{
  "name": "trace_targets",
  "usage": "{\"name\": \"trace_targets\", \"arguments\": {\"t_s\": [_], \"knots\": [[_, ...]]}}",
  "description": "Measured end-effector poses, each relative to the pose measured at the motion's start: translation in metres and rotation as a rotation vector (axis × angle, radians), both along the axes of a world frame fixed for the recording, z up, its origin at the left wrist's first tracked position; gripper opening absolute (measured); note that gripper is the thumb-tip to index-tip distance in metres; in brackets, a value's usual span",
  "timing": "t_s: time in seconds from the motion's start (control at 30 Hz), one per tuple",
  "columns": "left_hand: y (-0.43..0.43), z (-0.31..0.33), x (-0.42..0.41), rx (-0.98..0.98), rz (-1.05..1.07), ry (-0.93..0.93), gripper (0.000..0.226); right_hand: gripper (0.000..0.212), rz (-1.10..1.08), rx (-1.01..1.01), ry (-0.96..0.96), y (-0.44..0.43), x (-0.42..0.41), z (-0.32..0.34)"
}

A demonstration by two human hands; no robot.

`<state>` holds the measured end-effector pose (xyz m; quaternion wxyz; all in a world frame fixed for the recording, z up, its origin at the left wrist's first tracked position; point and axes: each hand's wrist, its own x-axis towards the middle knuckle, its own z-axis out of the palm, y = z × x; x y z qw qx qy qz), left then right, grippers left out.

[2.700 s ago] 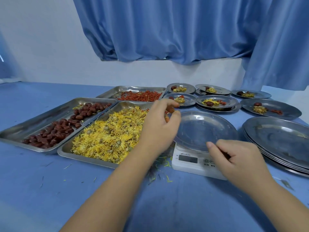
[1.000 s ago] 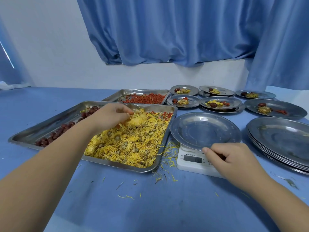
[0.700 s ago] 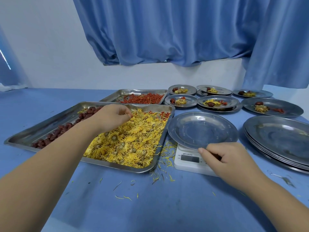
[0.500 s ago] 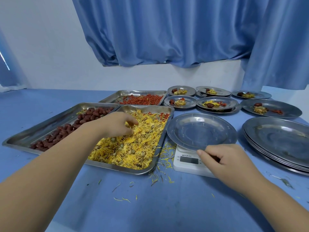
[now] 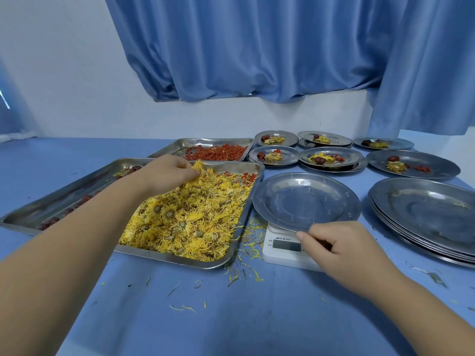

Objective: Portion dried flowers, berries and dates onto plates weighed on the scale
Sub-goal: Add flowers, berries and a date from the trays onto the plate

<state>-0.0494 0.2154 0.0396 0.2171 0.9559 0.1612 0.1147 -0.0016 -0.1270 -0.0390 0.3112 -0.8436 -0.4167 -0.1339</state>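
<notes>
left hand (image 5: 167,173): pinches flowers (image 5: 198,166) — some may drop short of the plate (image 5: 305,201).
right hand (image 5: 341,250): curled at its rim, grip unclear — pressing would skew the scale (image 5: 285,249).

Shiny metal plate (image 5: 305,201); glossy metal tray (image 5: 246,217); smooth white plastic scale (image 5: 285,253); matt blue tablecloth (image 5: 231,317).
</notes>
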Motion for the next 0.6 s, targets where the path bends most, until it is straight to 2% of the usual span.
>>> {"name": "trace_targets", "arguments": {"t_s": [0.13, 0.23, 0.43, 0.6], "knots": [[0.0, -0.004, 0.001, -0.1, 0.033, 0.117, 0.025, 0.048, 0.0, -0.001, 0.004, 0.0, 0.001, 0.0], [-0.002, -0.007, 0.003, -0.12, 0.04, 0.19, 0.03, 0.048, 0.0, -0.005, 0.005, 0.0, 0.001, 0.0], [-0.007, -0.009, 0.007, -0.11, 0.041, 0.222, 0.024, 0.049, 0.002, 0.007, 0.008, -0.001, 0.001, 0.0], [-0.005, -0.012, 0.009, -0.126, 0.032, 0.202, 0.035, 0.05, -0.01, 0.005, 0.011, -0.001, 0.001, 0.0]]}}
